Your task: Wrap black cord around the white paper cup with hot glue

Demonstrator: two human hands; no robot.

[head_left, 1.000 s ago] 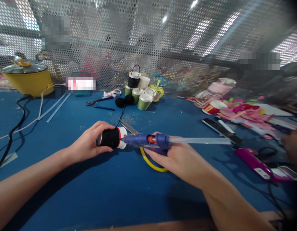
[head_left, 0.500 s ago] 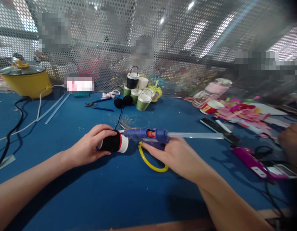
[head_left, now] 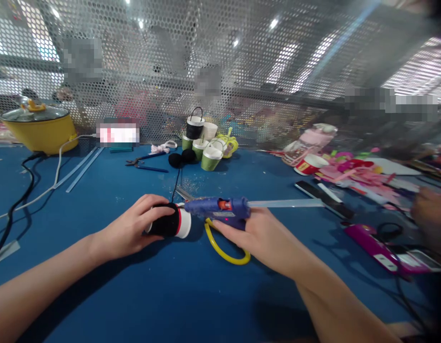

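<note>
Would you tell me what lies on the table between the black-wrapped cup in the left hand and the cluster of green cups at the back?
In the head view, between the black-wrapped cup and the green cups lie two black pompoms and a thin black cord.

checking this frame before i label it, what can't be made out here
Head view:
- Glue gun nozzle tip: hidden where it meets the black-wrapped cup, held in the left hand.
- Gun's trigger: covered by the right hand.
- Another person's hand: blurred at the right edge.
- Behind the mesh screen: too blurred.

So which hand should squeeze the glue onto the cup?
Probably the right hand: it already grips the glue gun, nozzle at the cup. The left hand is busy holding the cup.
</note>
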